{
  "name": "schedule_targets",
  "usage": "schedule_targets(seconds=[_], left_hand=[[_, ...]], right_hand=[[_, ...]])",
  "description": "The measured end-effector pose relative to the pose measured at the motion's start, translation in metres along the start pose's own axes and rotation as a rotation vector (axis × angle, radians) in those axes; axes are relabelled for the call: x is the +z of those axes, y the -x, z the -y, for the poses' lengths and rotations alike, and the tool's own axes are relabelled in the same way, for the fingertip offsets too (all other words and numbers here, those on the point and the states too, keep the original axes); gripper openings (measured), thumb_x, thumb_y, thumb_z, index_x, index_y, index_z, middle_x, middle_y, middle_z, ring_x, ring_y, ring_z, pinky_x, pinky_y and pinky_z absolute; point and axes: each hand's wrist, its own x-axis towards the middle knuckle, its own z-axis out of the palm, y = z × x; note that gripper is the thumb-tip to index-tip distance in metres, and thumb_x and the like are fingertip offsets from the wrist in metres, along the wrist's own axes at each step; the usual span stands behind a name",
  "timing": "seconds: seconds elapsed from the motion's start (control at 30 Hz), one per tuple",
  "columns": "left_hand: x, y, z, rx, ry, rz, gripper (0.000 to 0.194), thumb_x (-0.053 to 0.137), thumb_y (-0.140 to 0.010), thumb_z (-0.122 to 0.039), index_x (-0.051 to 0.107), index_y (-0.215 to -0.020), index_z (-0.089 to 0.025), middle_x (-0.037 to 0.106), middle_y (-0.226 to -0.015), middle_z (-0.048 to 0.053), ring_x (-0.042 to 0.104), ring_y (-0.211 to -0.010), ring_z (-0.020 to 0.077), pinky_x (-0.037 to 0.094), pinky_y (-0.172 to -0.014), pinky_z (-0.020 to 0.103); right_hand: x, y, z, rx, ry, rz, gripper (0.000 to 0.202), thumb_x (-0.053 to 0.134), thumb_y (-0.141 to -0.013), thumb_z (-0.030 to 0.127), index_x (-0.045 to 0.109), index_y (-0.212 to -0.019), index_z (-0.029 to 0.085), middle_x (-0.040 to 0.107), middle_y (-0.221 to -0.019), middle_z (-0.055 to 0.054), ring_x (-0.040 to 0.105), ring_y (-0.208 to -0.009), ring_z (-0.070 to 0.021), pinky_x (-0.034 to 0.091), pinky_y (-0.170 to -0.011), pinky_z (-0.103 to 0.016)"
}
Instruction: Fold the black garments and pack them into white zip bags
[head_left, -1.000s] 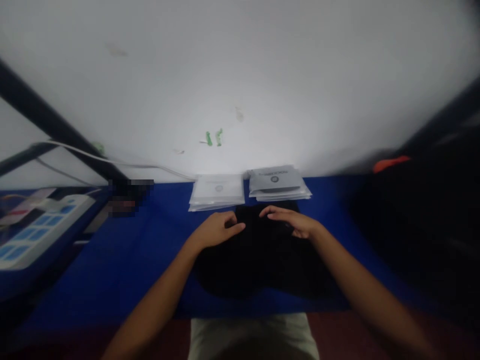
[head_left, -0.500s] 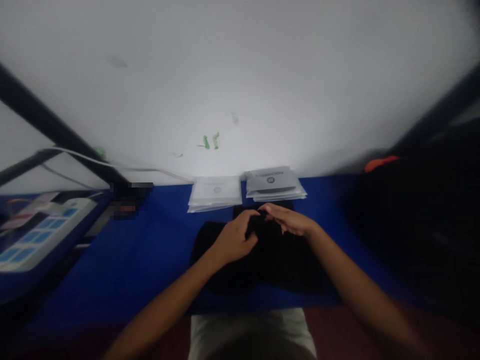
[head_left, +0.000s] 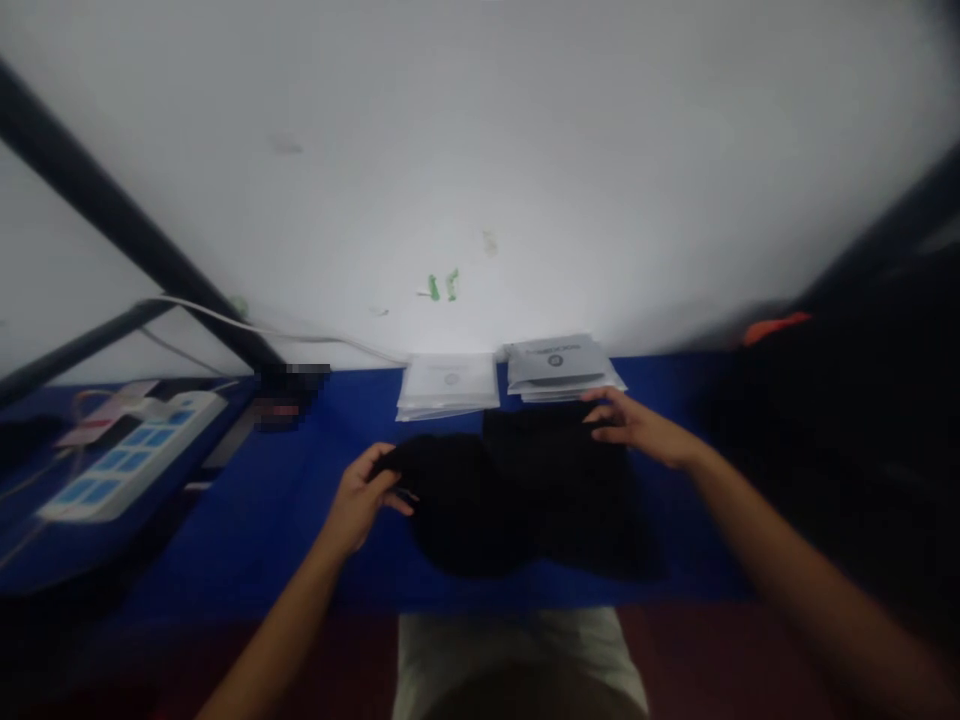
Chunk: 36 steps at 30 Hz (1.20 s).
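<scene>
A piece of black cloth [head_left: 517, 500], probably a garment, lies spread in front of me; its dark folds are hard to make out. At its upper left edge, my left hand [head_left: 367, 500] pinches the fabric between thumb and fingers. My right hand [head_left: 637, 425] is at the upper right corner of the cloth, with thumb and bent fingers closed about the edge. Just behind the cloth lie two stacks of flat plastic packets: a whitish stack [head_left: 448, 385] on the left and a grey printed stack [head_left: 559, 365] on the right.
The blue table [head_left: 300, 530] meets a pale wall [head_left: 525, 150] at the back. On the left are a white power strip [head_left: 131, 465] with blue sockets and a white cable [head_left: 300, 338]. A large dark mass [head_left: 847, 450] with an orange patch fills the right side.
My hands have moved apart from the middle of the cloth, the left to its left edge and the right to its upper right corner. The cloth lies more spread out. The view has shifted slightly.
</scene>
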Motion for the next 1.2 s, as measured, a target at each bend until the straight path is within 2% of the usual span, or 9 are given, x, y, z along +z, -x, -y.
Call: schedule_targets(seconds=[0.1,0.23,0.37,0.5,0.6,0.73,0.87,1.03,1.2], left_hand=[[-0.005,0.004,0.004,0.041,-0.323,0.021,0.016,0.060,-0.074,-0.032,0.059,-0.085,-0.020,0.062,-0.066,0.000,0.062,-0.057,0.0196,0.047,-0.048,0.027],[0.007,0.003,-0.002,0.405,-0.831,-0.196,0.009,0.057,-0.081,-0.030,0.061,-0.085,-0.023,0.065,-0.078,0.001,0.062,-0.072,0.0192,0.049,-0.066,0.029],[0.043,-0.004,-0.017,0.733,-1.012,0.150,0.025,0.060,-0.083,-0.030,0.061,-0.107,-0.024,0.063,-0.109,0.008,0.058,-0.103,0.0248,0.047,-0.090,0.036],[0.079,-0.021,-0.026,0.862,-1.127,0.472,0.043,0.064,-0.082,-0.025,0.055,-0.124,-0.024,0.052,-0.132,0.011,0.048,-0.122,0.0293,0.041,-0.101,0.044],[0.093,-0.036,-0.026,0.844,-1.133,0.548,0.018,0.054,-0.088,-0.020,0.061,-0.104,-0.022,0.062,-0.112,0.007,0.056,-0.108,0.0240,0.044,-0.095,0.039],[0.092,-0.058,-0.025,0.664,-1.069,0.401,0.014,0.048,-0.090,-0.022,0.059,-0.098,-0.022,0.066,-0.097,0.004,0.061,-0.090,0.0199,0.047,-0.080,0.032],[0.089,-0.082,-0.026,0.467,-1.185,0.303,0.018,0.043,-0.094,-0.031,0.059,-0.094,-0.021,0.068,-0.089,0.003,0.063,-0.082,0.0196,0.044,-0.070,0.029],[0.097,-0.096,-0.025,0.378,-1.346,0.226,0.020,0.048,-0.092,-0.033,0.060,-0.095,-0.018,0.068,-0.088,0.010,0.064,-0.083,0.0270,0.043,-0.068,0.033],[0.092,-0.082,-0.024,0.459,-1.394,0.190,0.033,0.048,-0.094,-0.047,0.058,-0.101,-0.016,0.066,-0.092,0.012,0.063,-0.085,0.0286,0.043,-0.071,0.035]], right_hand=[[-0.010,0.013,-0.012,0.040,0.164,-0.017,0.045,0.070,-0.074,0.032,0.053,-0.115,0.025,0.062,-0.097,-0.003,0.059,-0.072,-0.0167,0.042,-0.051,-0.024],[-0.008,0.029,-0.019,-0.155,0.534,-0.004,0.039,0.068,-0.078,0.039,0.058,-0.113,0.022,0.061,-0.110,-0.010,0.059,-0.100,-0.0263,0.049,-0.086,-0.043],[0.002,0.043,-0.017,-0.317,0.773,0.070,0.059,0.072,-0.075,0.039,0.052,-0.127,0.021,0.048,-0.137,-0.013,0.042,-0.129,-0.0306,0.036,-0.108,-0.047],[0.006,0.049,-0.023,-0.321,0.944,0.044,0.054,0.067,-0.072,0.020,0.053,-0.125,0.018,0.049,-0.137,-0.015,0.044,-0.128,-0.0298,0.038,-0.107,-0.044],[0.000,0.048,-0.027,-0.329,0.982,-0.044,0.039,0.056,-0.074,0.012,0.057,-0.113,0.018,0.057,-0.126,-0.014,0.054,-0.117,-0.0276,0.044,-0.099,-0.041],[-0.009,0.035,-0.020,-0.358,0.940,-0.184,0.020,0.049,-0.086,0.022,0.059,-0.103,0.018,0.066,-0.103,-0.010,0.063,-0.095,-0.0245,0.048,-0.085,-0.036],[-0.014,0.000,-0.013,-0.336,0.980,-0.316,0.021,0.045,-0.092,0.033,0.061,-0.095,0.020,0.069,-0.088,-0.007,0.065,-0.079,-0.0232,0.046,-0.071,-0.032],[-0.008,-0.033,-0.023,-0.211,1.173,-0.483,0.024,0.049,-0.093,0.039,0.061,-0.102,0.021,0.070,-0.097,-0.009,0.065,-0.083,-0.0260,0.044,-0.065,-0.031],[-0.001,-0.014,-0.029,-0.357,1.197,-0.469,0.027,0.049,-0.094,0.038,0.059,-0.110,0.019,0.063,-0.112,-0.015,0.060,-0.102,-0.0287,0.049,-0.072,-0.034]])
